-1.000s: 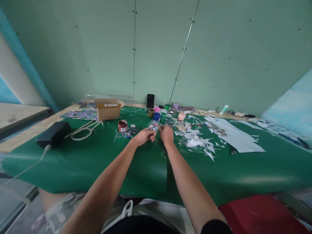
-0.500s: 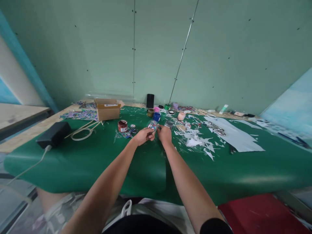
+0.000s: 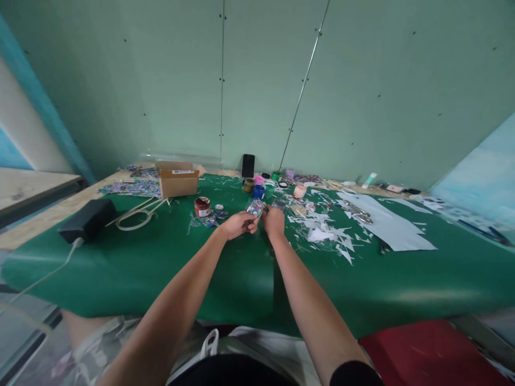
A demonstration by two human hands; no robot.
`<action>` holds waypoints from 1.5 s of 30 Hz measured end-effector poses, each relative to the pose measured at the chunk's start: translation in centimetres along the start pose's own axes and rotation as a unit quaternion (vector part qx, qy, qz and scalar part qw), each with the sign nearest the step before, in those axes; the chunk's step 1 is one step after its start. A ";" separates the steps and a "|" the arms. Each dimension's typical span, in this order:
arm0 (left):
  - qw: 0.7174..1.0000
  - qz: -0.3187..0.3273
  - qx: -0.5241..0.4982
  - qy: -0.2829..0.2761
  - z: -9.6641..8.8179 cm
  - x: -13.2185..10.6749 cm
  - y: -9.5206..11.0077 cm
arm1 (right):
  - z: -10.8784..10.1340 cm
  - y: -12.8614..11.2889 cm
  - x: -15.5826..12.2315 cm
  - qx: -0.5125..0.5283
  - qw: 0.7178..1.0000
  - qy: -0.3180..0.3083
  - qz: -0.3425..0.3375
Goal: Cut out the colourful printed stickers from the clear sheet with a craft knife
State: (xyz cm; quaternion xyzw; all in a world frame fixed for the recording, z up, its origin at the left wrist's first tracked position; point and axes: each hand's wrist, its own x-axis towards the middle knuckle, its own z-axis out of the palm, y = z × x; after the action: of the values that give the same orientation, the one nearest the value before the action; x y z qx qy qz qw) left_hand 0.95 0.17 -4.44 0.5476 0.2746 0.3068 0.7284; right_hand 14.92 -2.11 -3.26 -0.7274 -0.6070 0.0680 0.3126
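Note:
My left hand [image 3: 238, 225] is closed on a small piece with a multicoloured mosaic-like pattern [image 3: 256, 208], whose exact kind I cannot make out. Right beside it, my right hand [image 3: 274, 221] is closed, with its fingertips at the piece's right edge. Something small and dark shows at those fingertips, too small to name. To the left stand an open jar of dark red paint [image 3: 202, 208] and, close by it, several patterned scraps [image 3: 213, 217]. Beyond my hands is a blue paint jar [image 3: 259, 192]. A clear jar [image 3: 278, 203] sits partly hidden behind my right hand.
White paper scraps [image 3: 322, 234] lie right of my hands, then scissors [image 3: 362, 215] on a white sheet [image 3: 396, 225]. Left are a cardboard box [image 3: 179, 182], a coiled pale cord [image 3: 134, 220] and a black power adapter [image 3: 87, 220]. A phone [image 3: 248, 166] leans at the wall.
The patterned piece has turned and tilted a little in my left hand, toward the right. My right hand has shifted very slightly and both hands stay together.

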 end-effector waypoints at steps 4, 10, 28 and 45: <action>1.000 0.004 0.004 0.006 0.1 0.0 0.0 | 0.4 0.4 0.3 0.036 0.999 0.017 0.002; 1.000 0.006 0.019 0.021 0.3 -0.3 -0.1 | 1.1 1.9 1.3 0.118 0.991 0.057 -0.003; 0.989 0.027 0.062 0.134 0.8 -0.5 0.2 | 2.4 3.3 2.5 0.333 0.928 0.119 -0.115; 0.978 0.056 0.049 0.194 0.4 0.2 0.3 | 2.5 2.2 1.3 0.241 0.952 -0.051 -0.181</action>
State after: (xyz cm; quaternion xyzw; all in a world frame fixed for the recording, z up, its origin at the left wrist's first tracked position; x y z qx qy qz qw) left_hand 1.35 0.09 -4.03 0.5269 0.3942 0.4338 0.6155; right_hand 15.95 -0.10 -6.05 -0.5045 -0.7089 0.1912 0.4543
